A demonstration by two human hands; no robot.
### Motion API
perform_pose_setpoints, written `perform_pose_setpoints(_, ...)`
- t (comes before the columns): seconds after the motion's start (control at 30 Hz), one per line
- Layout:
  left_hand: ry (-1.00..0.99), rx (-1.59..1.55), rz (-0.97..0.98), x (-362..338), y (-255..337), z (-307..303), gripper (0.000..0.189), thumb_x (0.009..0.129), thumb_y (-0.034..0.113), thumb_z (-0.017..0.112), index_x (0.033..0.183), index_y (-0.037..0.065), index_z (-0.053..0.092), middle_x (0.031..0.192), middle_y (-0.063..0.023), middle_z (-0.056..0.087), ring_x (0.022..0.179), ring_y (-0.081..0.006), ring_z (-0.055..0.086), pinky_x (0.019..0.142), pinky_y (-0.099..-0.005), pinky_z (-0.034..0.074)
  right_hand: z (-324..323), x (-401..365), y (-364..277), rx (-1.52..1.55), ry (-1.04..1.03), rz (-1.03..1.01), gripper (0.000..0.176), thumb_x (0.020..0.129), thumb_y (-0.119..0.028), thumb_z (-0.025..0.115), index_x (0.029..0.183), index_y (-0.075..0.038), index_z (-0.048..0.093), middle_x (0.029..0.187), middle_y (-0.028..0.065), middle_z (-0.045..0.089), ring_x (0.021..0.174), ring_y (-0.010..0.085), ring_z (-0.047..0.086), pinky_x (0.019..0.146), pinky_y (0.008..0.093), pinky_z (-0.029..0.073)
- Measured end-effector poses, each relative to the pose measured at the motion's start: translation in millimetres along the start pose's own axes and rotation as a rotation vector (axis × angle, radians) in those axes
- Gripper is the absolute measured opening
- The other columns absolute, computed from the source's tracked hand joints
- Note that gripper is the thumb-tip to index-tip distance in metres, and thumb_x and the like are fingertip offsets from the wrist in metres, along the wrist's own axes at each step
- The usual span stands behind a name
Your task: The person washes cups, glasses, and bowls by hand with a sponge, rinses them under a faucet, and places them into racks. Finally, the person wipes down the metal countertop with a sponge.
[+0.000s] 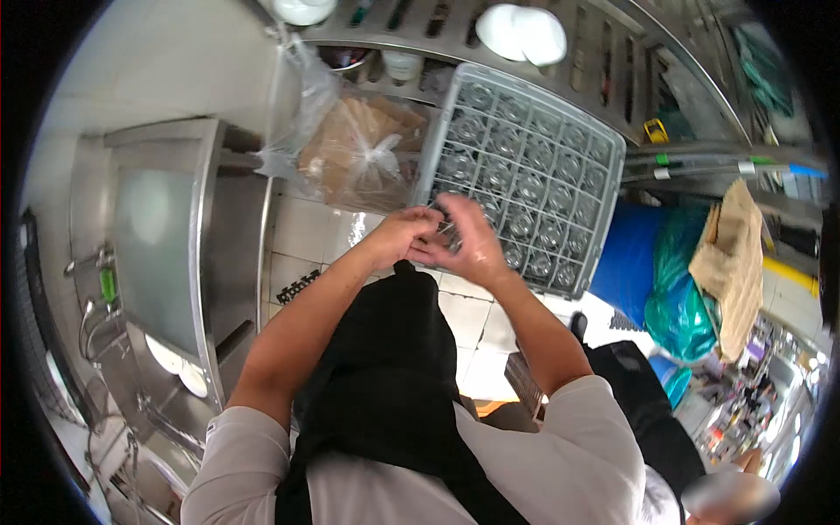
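Note:
My left hand [408,237] and my right hand [474,242] meet in front of my chest, at the near left edge of a grey divided rack [612,188]. Both have curled fingers, and their fingertips touch or nearly touch. Something small and clear may be between them, but it cannot be told from the glasses behind. Many clear glasses [529,185] fill the rack's compartments. Left of the rack lies a clear plastic bag [354,144] with brown material inside.
White bowls [521,35] sit on a slatted metal shelf [595,61] above the rack. A steel cabinet [157,245] and sink are at left. At right stand a blue barrel [623,254], a green bag [682,302] and brown sacking [731,262]. Another person is at lower right.

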State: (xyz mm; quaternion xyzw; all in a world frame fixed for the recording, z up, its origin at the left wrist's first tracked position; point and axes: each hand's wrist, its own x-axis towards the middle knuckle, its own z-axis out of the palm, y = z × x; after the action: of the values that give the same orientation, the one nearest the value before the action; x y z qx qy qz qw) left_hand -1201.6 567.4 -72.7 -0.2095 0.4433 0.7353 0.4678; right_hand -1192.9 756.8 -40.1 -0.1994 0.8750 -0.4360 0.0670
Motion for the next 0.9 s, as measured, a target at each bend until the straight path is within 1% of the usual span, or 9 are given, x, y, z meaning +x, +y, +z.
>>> perform_pose_setpoints(0.03, 0.004, -0.075, -0.004, -11.6, 8.8, -7.7, 0.051, 0.096, 0.035, 0.058, 0.139, 0.009, 0.045, 0.118, -0.015, 0.064, 0.104, -0.0276, 0.066, 0.086, -0.0409, 0.056, 6.8, 3.2, 13.7, 0.081, 0.04, 0.151, 0.077, 0.073, -0.023, 0.08, 0.138, -0.006, 0.044, 0.135, 0.02, 0.05, 0.126, 0.0383, 0.048, 0.105, 0.0437, 0.042)
perform_pose_setpoints(0.13, 0.197, -0.081, 0.139, -48.0, 9.9, -43.1, 0.057, 0.095, 0.041, 0.06, 0.141, 0.011, 0.044, 0.123, -0.013, 0.061, 0.104, -0.0266, 0.066, 0.086, -0.0401, 0.055, 11.7, 33.5, 59.4, -0.257, 0.211, 0.299, 0.083, 0.076, -0.021, 0.077, 0.145, -0.003, 0.037, 0.148, 0.0209, 0.041, 0.135, 0.0361, 0.04, 0.112, 0.0434, 0.034)
perform_pose_setpoints(0.17, 0.24, -0.016, 0.163, -64.4, 6.8, -59.1, 0.056, 0.094, 0.04, 0.061, 0.14, 0.011, 0.045, 0.125, -0.0121, 0.06, 0.103, -0.0257, 0.066, 0.085, -0.0389, 0.055, 15.3, 42.9, 83.0, -0.073, 0.265, 0.422, 0.089, 0.074, -0.018, 0.082, 0.147, -0.001, 0.034, 0.149, 0.0223, 0.038, 0.134, 0.0356, 0.042, 0.112, 0.0425, 0.034)
perform_pose_setpoints(0.27, 0.422, 0.076, 0.236, -119.1, -21.1, -111.4, 0.053, 0.094, 0.038, 0.063, 0.136, 0.01, 0.048, 0.124, -0.0102, 0.06, 0.101, -0.0234, 0.066, 0.083, -0.0365, 0.055, 20.5, 62.2, 129.0, -0.279, 0.313, 0.253, 0.09, 0.076, -0.02, 0.08, 0.149, -0.002, 0.029, 0.143, 0.0255, 0.043, 0.132, 0.0408, 0.043, 0.11, 0.0442, 0.035)
perform_pose_setpoints(0.4, 0.631, -0.009, 0.239, -187.6, -63.8, -156.5, 0.044, 0.095, 0.033, 0.063, 0.129, 0.008, 0.054, 0.117, -0.0072, 0.062, 0.095, -0.0196, 0.065, 0.079, -0.0339, 0.055, 22.6, 78.0, 113.4, -0.391, 0.183, 0.485, 0.092, 0.08, -0.028, 0.076, 0.152, -0.009, 0.023, 0.142, 0.0294, 0.04, 0.128, 0.0477, 0.041, 0.106, 0.0489, 0.037)
perform_pose_setpoints(0.6, 0.924, -0.17, 0.291, -284.7, -152.1, -192.1, 0.04, 0.095, 0.032, 0.063, 0.125, 0.008, 0.055, 0.111, -0.0041, 0.063, 0.094, -0.0166, 0.064, 0.076, -0.0309, 0.055, 28.6, 80.1, 164.9, -0.558, 0.269, 0.278, 0.098, 0.082, -0.043, 0.074, 0.154, -0.007, 0.017, 0.149, 0.0253, 0.035, 0.134, 0.0454, 0.036, 0.107, 0.0515, 0.037)
perform_pose_setpoints(0.67, 1.021, -0.213, 0.315, -310.5, -180.9, -195.9, 0.038, 0.095, 0.029, 0.063, 0.125, 0.007, 0.056, 0.109, -0.0031, 0.064, 0.091, -0.0151, 0.064, 0.074, -0.0285, 0.054, 25.9, 81.9, 137.3, -0.656, 0.255, 0.43, 0.1, 0.082, -0.05, 0.072, 0.153, -0.006, 0.018, 0.148, 0.0255, 0.037, 0.133, 0.0452, 0.036, 0.107, 0.0522, 0.037)
perform_pose_setpoints(0.8, 1.232, -0.354, 0.48, -362.9, -264.9, -212.9, 0.029, 0.094, 0.017, 0.063, 0.12, 0.005, 0.059, 0.099, -0.003, 0.065, 0.081, -0.0133, 0.063, 0.068, -0.028, 0.052, 71.7, 88.8, 72.8, -0.743, 0.275, 0.063, 0.093, 0.084, -0.044, 0.07, 0.151, -0.001, 0.023, 0.145, 0.0257, 0.041, 0.132, 0.0445, 0.039, 0.108, 0.0526, 0.034)
perform_pose_setpoints(0.9, 1.716, -0.217, 0.587, -414.3, -312.3, -216.3, 0.028, 0.09, 0.019, 0.062, 0.111, 0.0, 0.064, 0.076, -0.007, 0.066, 0.067, -0.018, 0.063, 0.064, -0.0321, 0.051, 153.7, 86.3, -42.3, -0.629, 0.171, -0.373, 0.079, 0.08, -0.023, 0.073, 0.144, 0.004, 0.035, 0.14, 0.0269, 0.045, 0.127, 0.0436, 0.044, 0.107, 0.0502, 0.035)
